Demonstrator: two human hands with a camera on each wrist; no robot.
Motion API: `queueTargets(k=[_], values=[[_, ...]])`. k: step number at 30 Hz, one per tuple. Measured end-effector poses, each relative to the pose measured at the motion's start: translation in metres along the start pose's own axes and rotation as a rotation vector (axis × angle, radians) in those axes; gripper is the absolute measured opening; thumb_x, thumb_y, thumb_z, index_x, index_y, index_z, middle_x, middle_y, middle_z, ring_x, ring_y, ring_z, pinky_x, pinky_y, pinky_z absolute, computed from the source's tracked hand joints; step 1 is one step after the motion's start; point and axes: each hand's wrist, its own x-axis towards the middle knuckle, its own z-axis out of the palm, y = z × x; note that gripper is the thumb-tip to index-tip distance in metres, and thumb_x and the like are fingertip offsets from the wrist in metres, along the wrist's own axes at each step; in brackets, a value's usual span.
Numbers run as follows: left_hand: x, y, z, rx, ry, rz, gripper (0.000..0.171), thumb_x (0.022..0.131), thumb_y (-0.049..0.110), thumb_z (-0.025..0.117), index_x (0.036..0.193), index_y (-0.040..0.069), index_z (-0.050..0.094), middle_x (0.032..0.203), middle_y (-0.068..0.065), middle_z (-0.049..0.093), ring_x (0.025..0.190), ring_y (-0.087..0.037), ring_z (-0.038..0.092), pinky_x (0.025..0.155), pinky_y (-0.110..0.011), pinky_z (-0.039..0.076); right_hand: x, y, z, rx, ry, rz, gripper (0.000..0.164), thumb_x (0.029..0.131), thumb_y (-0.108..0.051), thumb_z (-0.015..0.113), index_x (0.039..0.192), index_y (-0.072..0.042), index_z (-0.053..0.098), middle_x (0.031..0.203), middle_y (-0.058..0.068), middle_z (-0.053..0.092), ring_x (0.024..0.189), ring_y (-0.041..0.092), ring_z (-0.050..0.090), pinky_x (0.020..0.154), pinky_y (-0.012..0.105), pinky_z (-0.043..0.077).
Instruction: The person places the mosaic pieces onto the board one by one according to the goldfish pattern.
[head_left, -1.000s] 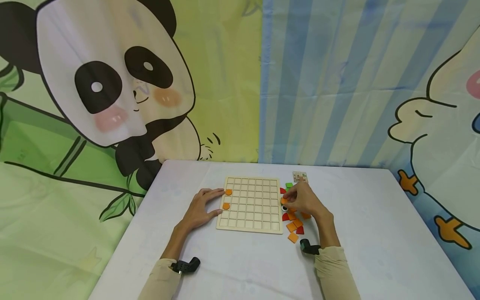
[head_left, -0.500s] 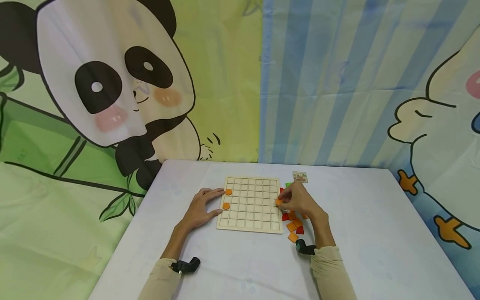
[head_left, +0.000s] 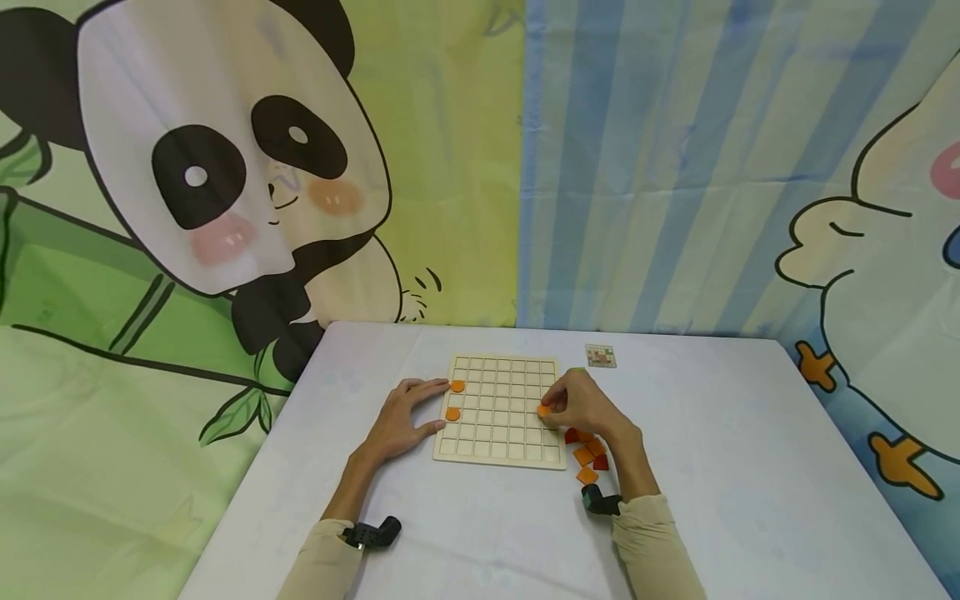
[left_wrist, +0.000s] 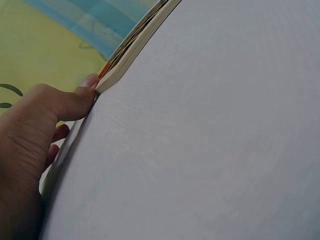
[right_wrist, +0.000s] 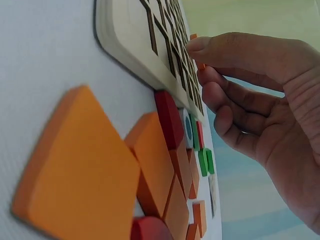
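A pale wooden grid board point(head_left: 498, 423) lies on the white table. Two round orange pieces, an upper orange piece point(head_left: 457, 386) and a lower orange piece point(head_left: 453, 414), sit in its left column. My left hand point(head_left: 396, 423) rests at the board's left edge, thumb and fingers spread; the left wrist view has the thumb point(left_wrist: 75, 104) against the rim. Over the right part of the grid, my right hand point(head_left: 588, 408) pinches a small orange piece point(head_left: 543, 411) between thumb and fingers. Most of that piece is covered by the fingertips in the right wrist view.
Right of the board lie several orange square tiles point(right_wrist: 82, 175), red pieces point(right_wrist: 169, 119), green pieces point(right_wrist: 202, 162) and a white piece with a dark ring point(right_wrist: 186, 127). A small patterned card point(head_left: 601, 356) lies behind them. Printed curtains hang beyond the table.
My right hand has moved left from the loose pieces to over the board's right columns, carrying the orange piece. The left hand has stayed at the board's edge.
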Motion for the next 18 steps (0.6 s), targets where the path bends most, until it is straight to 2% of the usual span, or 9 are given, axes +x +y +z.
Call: queueTargets(k=[6,18], values=[[0.0,0.0,0.001,0.0,0.01,0.011,0.069,0.092,0.034,0.089,0.155,0.031,0.063,0.162,0.011,0.059,0.142,-0.025,0.052,0.117,-0.061,0.041,0.003,-0.006,0.007,0.003,-0.025,0.003,0.014,0.086,-0.006,0.091,0.098,-0.002,0.086,0.092,0.008,0.082,0.075,0.009,0.069,0.07,0.024,0.061],[-0.001,-0.002,0.002,0.015,0.025,0.031,0.069,0.091,0.034,0.089,0.155,0.03,0.063,0.162,0.011,0.06,0.141,-0.024,0.053,0.115,-0.06,0.042,0.007,-0.01,0.021,0.03,-0.042,-0.017,0.014,0.085,-0.002,0.089,0.099,-0.001,0.085,0.091,0.009,0.082,0.074,0.008,0.069,0.069,0.025,0.06]])
